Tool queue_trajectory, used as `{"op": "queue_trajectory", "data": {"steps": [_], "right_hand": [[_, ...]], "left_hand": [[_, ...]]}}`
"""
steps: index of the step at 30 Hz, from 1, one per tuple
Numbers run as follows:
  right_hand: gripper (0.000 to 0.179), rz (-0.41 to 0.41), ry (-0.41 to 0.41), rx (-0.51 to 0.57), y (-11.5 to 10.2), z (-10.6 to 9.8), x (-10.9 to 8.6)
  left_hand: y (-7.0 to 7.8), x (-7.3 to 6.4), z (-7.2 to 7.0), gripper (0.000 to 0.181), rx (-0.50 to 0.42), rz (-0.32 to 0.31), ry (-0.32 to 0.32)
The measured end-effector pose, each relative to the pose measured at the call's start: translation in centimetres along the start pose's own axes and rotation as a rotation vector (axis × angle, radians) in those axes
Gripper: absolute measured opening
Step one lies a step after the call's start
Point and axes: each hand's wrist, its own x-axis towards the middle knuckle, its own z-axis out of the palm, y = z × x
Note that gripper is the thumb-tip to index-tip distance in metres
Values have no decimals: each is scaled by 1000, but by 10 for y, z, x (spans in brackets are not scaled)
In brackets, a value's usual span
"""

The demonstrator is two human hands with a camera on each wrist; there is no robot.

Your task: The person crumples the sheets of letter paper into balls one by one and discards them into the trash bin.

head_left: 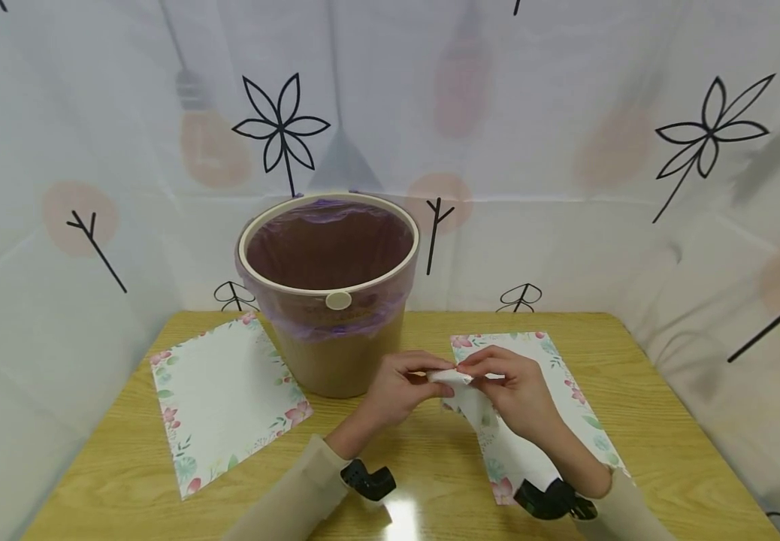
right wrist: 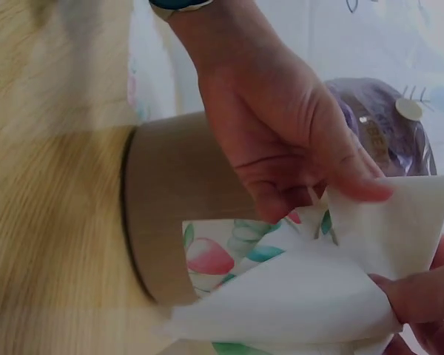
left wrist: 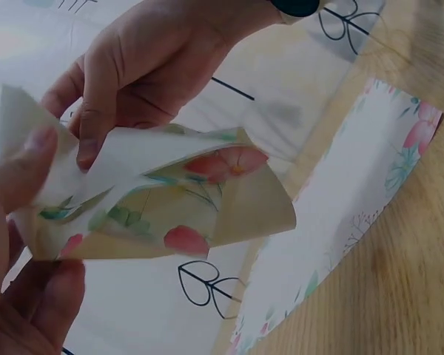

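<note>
Between the two hands is a folded sheet of floral-bordered paper (left wrist: pixel 200 196), white with pink flowers and green leaves. My left hand (head_left: pixel 393 387) pinches one side of it between thumb and fingers. On the other side, my right hand (head_left: pixel 515 394) grips it, thumb on the paper in the right wrist view. The paper (right wrist: pixel 296 288) is creased and partly overlapped on itself. Both hands are above the table, in front and to the right of a beige bin. Some fingertips are hidden behind the paper.
The beige bin (head_left: pixel 336 361) with a purple bag liner (head_left: pixel 325 210) stands upright at the table's back. A flat floral-bordered sheet (head_left: pixel 228 406) lies on the left of the wooden table (head_left: pixel 430 458). Another floral-bordered sheet (head_left: pixel 532 458) lies under the right hand. A patterned cloth (head_left: pixel 498 165) hangs behind.
</note>
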Motion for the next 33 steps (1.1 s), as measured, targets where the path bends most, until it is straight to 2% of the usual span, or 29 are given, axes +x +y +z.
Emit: {"op": "queue_trajectory", "data": {"steps": [3,7,14,19,21,25,28,33], "right_hand": [[41,-33,33,-58,2,1,0],[42,-109,58,-130,4,3,1],[38,-210,75,-180,6,4,2],[36,-221,88,-148,6,5,3],[36,-196,80,-111,7,5,3],[35,-120,50,-12,6,4,1],[32,-78,9,49,5,2,0],[31,-29,-117,153,3,-3,-1]], "left_hand": [[1,0,-3,27,-12,-68,-62],[3,1,-6,38,52,-159,-121],[11,5,-9,32,123,-301,-200],[15,7,-8,27,159,-275,-166],[17,7,-7,25,192,-252,-134],[18,7,-5,24,212,-253,-73],[16,6,-4,22,189,-255,-36],[13,5,-3,19,182,-224,12]]}}
